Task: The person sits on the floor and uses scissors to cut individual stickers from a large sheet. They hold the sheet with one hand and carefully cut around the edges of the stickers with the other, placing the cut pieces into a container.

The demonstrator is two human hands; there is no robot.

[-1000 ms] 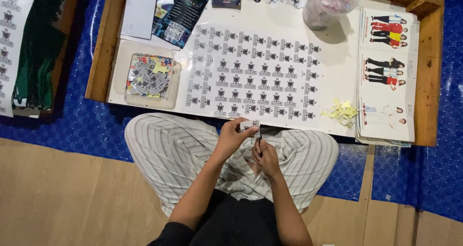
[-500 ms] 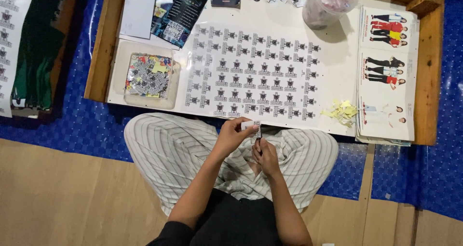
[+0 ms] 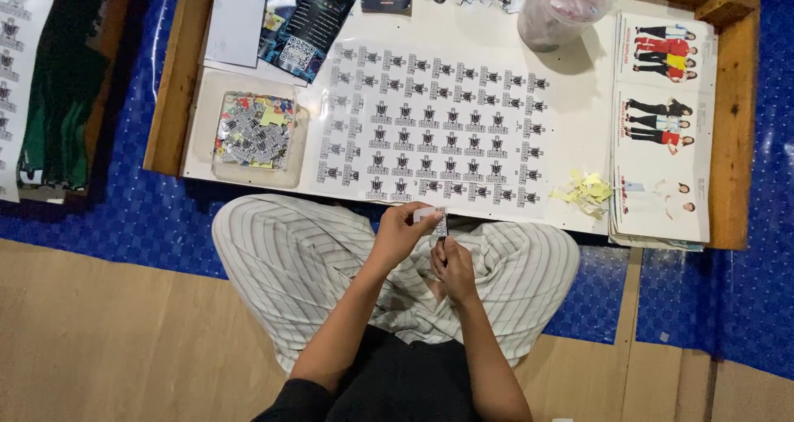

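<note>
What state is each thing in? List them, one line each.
Left hand: fingers pinching the small label piece.
Right hand: closed around something, held just below the piece.
Sticker sheet: flat on the tray, bottom row partly gone.
Clear box: open, holding cut stickers.
Yellow scraps: loosely piled.

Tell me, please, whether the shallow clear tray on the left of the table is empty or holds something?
It holds something: the clear tray contains a heap of small cut printed pieces, mostly black and white with a few coloured ones, covering most of its bottom.
</note>
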